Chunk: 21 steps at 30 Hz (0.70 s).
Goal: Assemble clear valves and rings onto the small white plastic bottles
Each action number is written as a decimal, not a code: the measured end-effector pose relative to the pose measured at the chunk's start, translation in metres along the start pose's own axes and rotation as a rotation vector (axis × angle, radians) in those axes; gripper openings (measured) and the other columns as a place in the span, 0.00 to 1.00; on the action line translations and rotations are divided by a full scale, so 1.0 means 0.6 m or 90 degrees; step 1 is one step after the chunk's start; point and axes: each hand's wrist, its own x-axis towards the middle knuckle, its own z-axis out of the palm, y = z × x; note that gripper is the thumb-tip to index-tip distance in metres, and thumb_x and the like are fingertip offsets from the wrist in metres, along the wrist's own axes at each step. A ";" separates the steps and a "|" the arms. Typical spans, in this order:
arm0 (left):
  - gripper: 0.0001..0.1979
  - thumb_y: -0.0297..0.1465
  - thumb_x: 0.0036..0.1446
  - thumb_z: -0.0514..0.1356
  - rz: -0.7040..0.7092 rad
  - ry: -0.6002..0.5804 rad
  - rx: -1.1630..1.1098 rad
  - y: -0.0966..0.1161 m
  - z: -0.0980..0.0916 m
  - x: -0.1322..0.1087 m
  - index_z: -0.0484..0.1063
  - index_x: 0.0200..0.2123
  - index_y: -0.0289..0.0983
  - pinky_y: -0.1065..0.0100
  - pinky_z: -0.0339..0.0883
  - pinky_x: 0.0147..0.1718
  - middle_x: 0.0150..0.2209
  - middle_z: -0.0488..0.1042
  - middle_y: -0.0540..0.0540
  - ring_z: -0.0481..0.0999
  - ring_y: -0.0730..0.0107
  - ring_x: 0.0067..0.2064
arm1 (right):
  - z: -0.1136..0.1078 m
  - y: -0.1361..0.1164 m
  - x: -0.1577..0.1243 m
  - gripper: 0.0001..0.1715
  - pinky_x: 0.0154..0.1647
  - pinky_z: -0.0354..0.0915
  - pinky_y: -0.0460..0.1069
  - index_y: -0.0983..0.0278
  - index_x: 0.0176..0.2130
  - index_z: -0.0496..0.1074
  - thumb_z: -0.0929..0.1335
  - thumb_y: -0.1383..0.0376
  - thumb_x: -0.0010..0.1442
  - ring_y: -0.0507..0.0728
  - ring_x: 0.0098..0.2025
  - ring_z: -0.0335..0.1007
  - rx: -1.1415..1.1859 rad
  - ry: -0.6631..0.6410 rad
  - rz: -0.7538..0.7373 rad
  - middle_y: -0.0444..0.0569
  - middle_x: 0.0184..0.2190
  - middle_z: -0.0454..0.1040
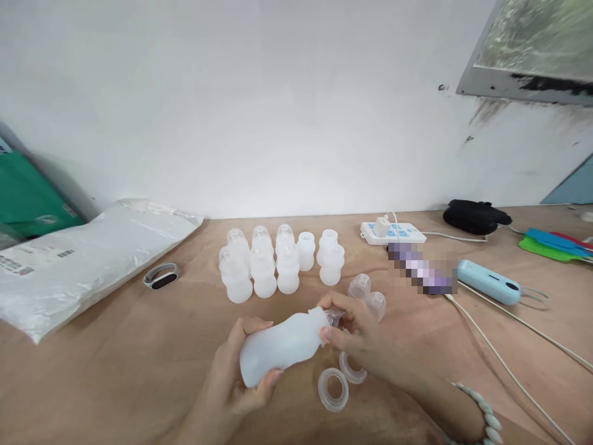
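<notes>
A milky white baby bottle (pixel 280 349) lies tilted in my left hand (pixel 231 371), whose fingers and thumb wrap round its base. At the raised neck end, my right hand (pixel 356 334) pinches a clear bottle nipple (pixel 334 317) by its rim, against the bottle's mouth. My fingers partly hide where the two meet. Below my right hand lie two translucent collar rings (pixel 323 395), one partly covered by the hand. Just behind it are clear domed caps (pixel 359 286). Farther back stand several bottles with domed caps (pixel 288 269), and beside them a few bottles with open tops (pixel 330 266).
On the left lie a white plastic parcel (pixel 106 247) and a fitness band (pixel 162 278). To the right are a power strip (pixel 407 233), a pixelated phone-like item (pixel 419 267), a light blue device (pixel 488 282), cables and a black pouch (pixel 477 216). A wall rises behind the table.
</notes>
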 end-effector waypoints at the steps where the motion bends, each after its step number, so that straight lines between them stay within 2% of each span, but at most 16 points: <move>1: 0.16 0.36 0.57 0.64 0.010 -0.012 0.018 -0.001 -0.002 0.003 0.65 0.48 0.47 0.75 0.64 0.19 0.28 0.74 0.55 0.71 0.72 0.21 | 0.000 0.001 0.001 0.07 0.23 0.59 0.45 0.63 0.33 0.69 0.70 0.62 0.53 0.50 0.23 0.63 0.009 0.001 0.009 0.39 0.21 0.69; 3: 0.16 0.35 0.59 0.63 0.003 -0.040 0.045 0.000 -0.006 0.009 0.64 0.49 0.47 0.74 0.67 0.21 0.31 0.76 0.54 0.74 0.70 0.24 | -0.005 -0.001 0.005 0.10 0.26 0.63 0.46 0.63 0.37 0.71 0.70 0.60 0.55 0.51 0.26 0.68 0.005 -0.004 0.016 0.41 0.24 0.72; 6: 0.20 0.36 0.61 0.62 -0.012 -0.051 0.067 0.001 -0.010 0.015 0.62 0.55 0.48 0.68 0.73 0.32 0.45 0.77 0.47 0.79 0.62 0.38 | -0.030 -0.018 0.010 0.14 0.36 0.68 0.49 0.62 0.41 0.73 0.72 0.58 0.55 0.55 0.36 0.73 -0.068 -0.003 -0.023 0.46 0.34 0.77; 9: 0.25 0.38 0.64 0.59 0.006 -0.022 0.065 0.001 -0.012 0.017 0.56 0.61 0.49 0.60 0.70 0.45 0.56 0.71 0.43 0.74 0.56 0.50 | -0.066 -0.046 0.013 0.17 0.40 0.70 0.51 0.61 0.41 0.73 0.74 0.59 0.52 0.57 0.39 0.74 -0.137 0.046 -0.056 0.47 0.39 0.77; 13: 0.23 0.36 0.66 0.55 0.017 -0.010 0.067 0.001 -0.014 0.014 0.54 0.63 0.48 0.58 0.65 0.48 0.57 0.68 0.42 0.69 0.56 0.52 | -0.099 -0.075 0.023 0.19 0.35 0.70 0.53 0.61 0.44 0.72 0.73 0.58 0.53 0.56 0.34 0.74 -0.266 0.111 -0.045 0.48 0.38 0.76; 16: 0.22 0.34 0.67 0.54 0.015 -0.028 0.079 0.002 -0.014 0.012 0.54 0.62 0.47 0.58 0.63 0.50 0.56 0.68 0.42 0.68 0.56 0.53 | -0.097 -0.081 0.047 0.17 0.33 0.67 0.52 0.63 0.44 0.72 0.72 0.59 0.55 0.56 0.31 0.72 -0.476 0.138 -0.078 0.47 0.34 0.75; 19: 0.21 0.33 0.67 0.53 0.006 -0.042 0.090 0.007 -0.014 0.013 0.54 0.61 0.48 0.59 0.62 0.50 0.56 0.67 0.43 0.68 0.57 0.52 | -0.082 -0.078 0.080 0.12 0.39 0.65 0.53 0.64 0.41 0.74 0.71 0.63 0.56 0.59 0.39 0.72 -0.693 0.134 -0.139 0.50 0.36 0.77; 21: 0.19 0.32 0.68 0.52 0.006 -0.041 0.099 0.010 -0.014 0.015 0.55 0.60 0.48 0.59 0.62 0.50 0.55 0.68 0.43 0.68 0.57 0.52 | -0.074 -0.073 0.102 0.10 0.44 0.64 0.54 0.65 0.39 0.75 0.70 0.65 0.55 0.63 0.44 0.71 -0.765 0.122 -0.159 0.52 0.38 0.78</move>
